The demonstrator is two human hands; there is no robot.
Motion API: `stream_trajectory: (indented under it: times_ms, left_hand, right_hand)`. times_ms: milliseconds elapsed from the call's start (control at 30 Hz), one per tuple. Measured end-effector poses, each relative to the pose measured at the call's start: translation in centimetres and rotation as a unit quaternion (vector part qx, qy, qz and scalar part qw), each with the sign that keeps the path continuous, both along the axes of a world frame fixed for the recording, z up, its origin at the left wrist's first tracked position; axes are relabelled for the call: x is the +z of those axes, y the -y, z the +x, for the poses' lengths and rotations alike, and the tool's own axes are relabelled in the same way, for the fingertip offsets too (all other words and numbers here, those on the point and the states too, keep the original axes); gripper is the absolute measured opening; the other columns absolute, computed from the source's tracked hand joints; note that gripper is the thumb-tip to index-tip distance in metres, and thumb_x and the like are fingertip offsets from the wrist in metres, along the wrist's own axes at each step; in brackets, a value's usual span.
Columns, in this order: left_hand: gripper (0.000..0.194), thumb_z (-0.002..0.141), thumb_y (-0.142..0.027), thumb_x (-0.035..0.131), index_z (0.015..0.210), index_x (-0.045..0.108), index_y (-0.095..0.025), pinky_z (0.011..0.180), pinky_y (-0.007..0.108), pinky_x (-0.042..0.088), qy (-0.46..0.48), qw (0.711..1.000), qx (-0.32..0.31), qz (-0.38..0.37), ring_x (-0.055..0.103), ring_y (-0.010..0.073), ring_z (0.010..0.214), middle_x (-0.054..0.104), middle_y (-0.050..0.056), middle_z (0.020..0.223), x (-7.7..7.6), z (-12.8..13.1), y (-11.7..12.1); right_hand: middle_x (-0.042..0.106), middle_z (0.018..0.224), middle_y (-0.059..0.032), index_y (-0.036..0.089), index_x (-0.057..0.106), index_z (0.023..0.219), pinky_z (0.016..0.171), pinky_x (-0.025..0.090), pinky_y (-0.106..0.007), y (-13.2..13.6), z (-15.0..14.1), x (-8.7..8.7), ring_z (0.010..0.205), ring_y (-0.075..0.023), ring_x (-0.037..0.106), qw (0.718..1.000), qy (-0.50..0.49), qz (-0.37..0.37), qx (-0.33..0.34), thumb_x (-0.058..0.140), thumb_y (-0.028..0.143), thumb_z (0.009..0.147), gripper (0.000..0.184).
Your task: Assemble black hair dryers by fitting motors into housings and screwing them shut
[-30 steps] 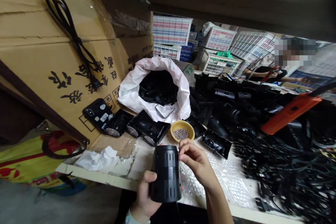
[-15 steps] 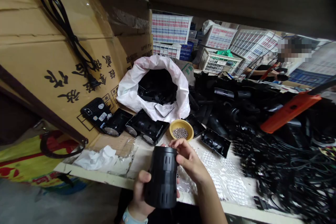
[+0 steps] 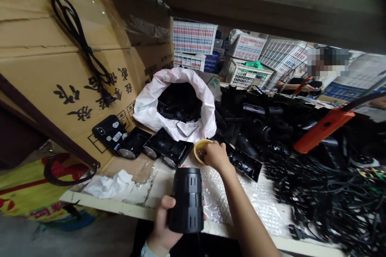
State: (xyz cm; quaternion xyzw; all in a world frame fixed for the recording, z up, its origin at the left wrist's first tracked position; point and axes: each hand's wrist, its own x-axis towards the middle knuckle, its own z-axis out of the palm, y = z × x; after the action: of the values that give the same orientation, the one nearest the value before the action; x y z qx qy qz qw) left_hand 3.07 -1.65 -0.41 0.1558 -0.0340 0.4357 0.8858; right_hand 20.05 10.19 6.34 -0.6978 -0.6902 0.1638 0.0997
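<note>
At a round yellow bowl (image 3: 200, 143), right hand (image 3: 216, 156), closure unclear, seemingly picks silvery screws (image 3: 200, 153), needing fine pinching; left hand (image 3: 163, 217) grips black plastic cylinder (image 3: 186, 200).

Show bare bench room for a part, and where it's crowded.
Small bare patch: the bench between the flat cardboard, the black shells behind, and the black cylinder in the left hand. Crowded: the yellow bowl, with the right hand at it and shells beside it; the right side, under heaped cables.
</note>
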Motion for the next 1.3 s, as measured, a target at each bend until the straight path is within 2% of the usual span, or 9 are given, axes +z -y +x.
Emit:
stream_trajectory:
  times_ms: [167,367,500,567,633,833,1000,1200,1300]
  left_hand:
    - [0.035,0.08,-0.034,0.061,0.109,0.075,-0.019,0.091,0.046,0.05,-0.051,0.997,0.035,-0.045,0.069,0.0284,0.092,0.074,0.009,0.109,-0.1,0.2,-0.1]
    - [0.029,0.073,-0.034,0.069,0.098,0.078,-0.019,0.093,0.047,0.049,-0.09,0.99,0.048,-0.097,0.07,0.0274,0.088,0.076,0.007,0.105,0.2,0.5,-0.1]
    - [0.037,0.069,-0.035,0.073,0.101,0.076,-0.018,0.095,0.05,0.047,-0.111,0.985,0.062,-0.119,0.069,0.0312,0.093,0.077,0.007,0.089,0.5,0.7,-0.2]
    - [0.042,0.067,-0.035,0.073,0.105,0.075,-0.018,0.095,0.051,0.047,-0.124,0.981,0.072,-0.128,0.068,0.0328,0.096,0.076,0.007,0.086,0.6,0.8,-0.3]
    - [0.045,0.067,-0.033,0.072,0.108,0.073,-0.017,0.095,0.051,0.047,-0.139,0.977,0.084,-0.141,0.067,0.0334,0.098,0.076,0.007,0.085,0.6,0.9,-0.3]
    - [0.04,0.064,-0.033,0.072,0.1,0.075,-0.016,0.095,0.051,0.047,-0.147,0.973,0.079,-0.157,0.067,0.035,0.099,0.076,0.008,0.083,0.7,0.9,-0.4]
    - [0.034,0.063,-0.034,0.074,0.09,0.077,-0.014,0.096,0.049,0.047,-0.15,0.973,0.078,-0.159,0.066,0.0354,0.1,0.076,0.009,0.084,0.9,0.9,-0.4]
    - [0.037,0.062,-0.033,0.074,0.093,0.076,-0.014,0.097,0.048,0.047,-0.157,0.97,0.087,-0.166,0.067,0.0343,0.098,0.076,0.009,0.082,0.8,0.9,-0.5]
    - [0.043,0.062,-0.032,0.073,0.101,0.075,-0.014,0.097,0.047,0.047,-0.162,0.968,0.09,-0.167,0.068,0.0335,0.097,0.076,0.008,0.083,0.9,0.9,-0.5]
  right_hand:
    - [0.069,0.082,-0.0076,0.016,0.066,0.072,0.091,0.03,-0.043,0.6,0.9,-0.4,0.1,-0.0277,0.057,0.998,-0.049,0.039,0.0,0.057,0.006,0.079,0.015]
    - [0.068,0.084,-0.0056,0.018,0.058,0.075,0.073,0.043,-0.03,3.5,2.5,0.6,0.078,-0.0196,0.061,0.969,-0.23,0.08,0.026,0.055,0.024,0.084,0.011]
    - [0.064,0.088,-0.0036,0.021,0.045,0.068,0.071,0.046,-0.026,7.6,2.8,1.4,0.081,-0.016,0.059,0.899,-0.416,0.103,0.095,0.058,0.026,0.083,0.02]
    - [0.061,0.083,-0.0018,0.021,0.046,0.068,0.068,0.046,-0.024,9.5,2.7,1.2,0.075,-0.0135,0.056,0.846,-0.512,0.087,0.117,0.062,0.02,0.082,0.021]
    - [0.061,0.081,-0.001,0.02,0.05,0.07,0.067,0.046,-0.023,10.8,2.5,0.6,0.073,-0.0123,0.056,0.821,-0.555,0.056,0.118,0.065,0.016,0.082,0.019]
    - [0.062,0.074,-0.0002,0.02,0.063,0.079,0.062,0.045,-0.021,12.5,2.0,-0.9,0.067,-0.0112,0.057,0.827,-0.558,-0.007,0.068,0.069,0.025,0.086,0.011]
    - [0.064,0.082,-0.0033,0.019,0.068,0.082,0.07,0.047,-0.024,13.1,1.8,-1.1,0.076,-0.0133,0.059,0.843,-0.533,-0.007,0.071,0.067,0.035,0.089,0.018]
    - [0.058,0.063,0.001,0.017,0.061,0.081,0.054,0.038,-0.021,13.5,1.3,-1.6,0.057,-0.0097,0.051,0.801,-0.593,-0.082,0.024,0.071,0.042,0.085,0.028]
    - [0.055,0.061,0.0017,0.016,0.06,0.078,0.053,0.036,-0.022,13.5,1.0,-1.8,0.055,-0.0096,0.047,0.801,-0.591,-0.09,0.026,0.073,0.045,0.083,0.031]
